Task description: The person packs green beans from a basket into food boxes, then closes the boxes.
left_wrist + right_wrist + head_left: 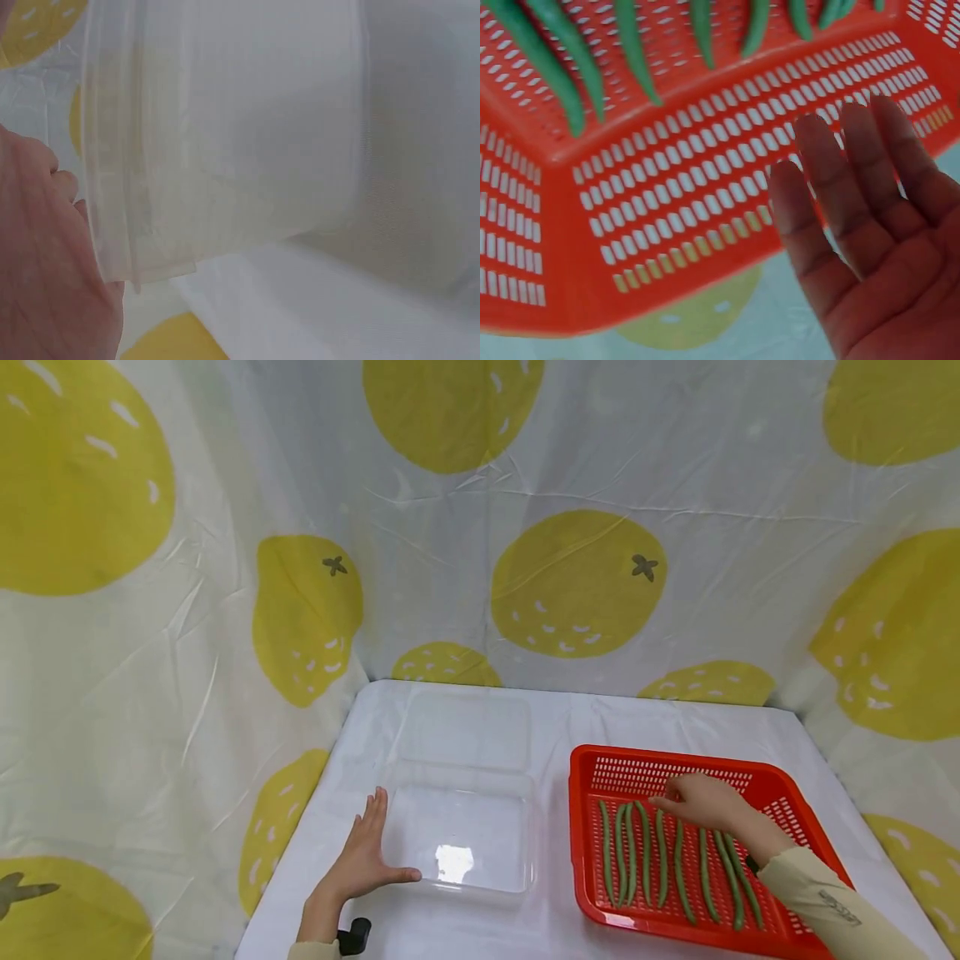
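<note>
Several long green beans (pixel 662 858) lie side by side in a red plastic basket (pixel 576 827). Over the basket's far part is my right hand (pixel 705 802), above the upper ends of the beans. In the right wrist view its fingers (pixel 821 172) are loosely extended and hold nothing. A clear plastic container (pixel 480 827) stands to the left of the basket, with no beans in it. My left hand (pixel 360 860) is at the container's left side, thumb spread from the straight fingers. The left wrist view shows it against the container's rim (pixel 112 150); contact is unclear.
Behind the container lies a clear, flat, lid-like piece (pixel 465 731). White cloth covers the table (pixel 555 718). A curtain (pixel 427 552) printed with yellow lemons surrounds the table at the back and sides.
</note>
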### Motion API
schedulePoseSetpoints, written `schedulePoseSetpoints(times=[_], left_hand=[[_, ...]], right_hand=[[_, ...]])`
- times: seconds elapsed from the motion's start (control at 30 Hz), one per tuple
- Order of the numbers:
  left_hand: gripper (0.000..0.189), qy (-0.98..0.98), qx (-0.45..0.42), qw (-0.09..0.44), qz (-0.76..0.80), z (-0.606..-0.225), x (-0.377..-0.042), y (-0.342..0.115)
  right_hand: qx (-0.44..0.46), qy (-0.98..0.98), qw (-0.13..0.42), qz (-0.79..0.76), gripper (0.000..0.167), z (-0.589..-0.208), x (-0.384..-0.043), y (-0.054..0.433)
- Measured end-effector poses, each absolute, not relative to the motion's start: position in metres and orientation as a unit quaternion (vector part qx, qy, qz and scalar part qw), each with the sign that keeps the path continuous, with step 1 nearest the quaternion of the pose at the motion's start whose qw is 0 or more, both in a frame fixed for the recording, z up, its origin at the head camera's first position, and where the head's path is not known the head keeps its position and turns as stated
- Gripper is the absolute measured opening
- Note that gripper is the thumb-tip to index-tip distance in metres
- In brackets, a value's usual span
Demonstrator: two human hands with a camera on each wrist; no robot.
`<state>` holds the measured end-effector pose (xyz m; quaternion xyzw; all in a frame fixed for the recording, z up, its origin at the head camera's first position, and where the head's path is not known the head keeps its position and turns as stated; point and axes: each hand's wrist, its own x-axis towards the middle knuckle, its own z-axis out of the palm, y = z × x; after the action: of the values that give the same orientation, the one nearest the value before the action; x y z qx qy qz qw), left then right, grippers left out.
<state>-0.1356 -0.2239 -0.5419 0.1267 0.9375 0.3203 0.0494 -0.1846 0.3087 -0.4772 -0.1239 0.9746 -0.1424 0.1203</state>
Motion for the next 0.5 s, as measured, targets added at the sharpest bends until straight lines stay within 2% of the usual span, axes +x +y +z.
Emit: schedulePoseSetpoints(times=[0.27, 0.37, 0.5], left_hand=[[0.138, 0.947, 0.127, -0.008, 0.296, -0.553, -0.128, -0.224], [0.135, 0.950, 0.122, -0.030, 0.287, -0.555, -0.126, -0.225], [0.133, 0.950, 0.110, -0.029, 0.290, -0.555, -0.125, -0.225]], right_hand=[[-0.055, 0.961, 0.235, -0.138, 0.028, -0.498, -0.180, 0.346], [-0.043, 0.954, 0.260, -0.146, 0.025, -0.504, -0.178, 0.355], [-0.039, 0.947, 0.279, -0.155, 0.021, -0.510, -0.174, 0.362]])
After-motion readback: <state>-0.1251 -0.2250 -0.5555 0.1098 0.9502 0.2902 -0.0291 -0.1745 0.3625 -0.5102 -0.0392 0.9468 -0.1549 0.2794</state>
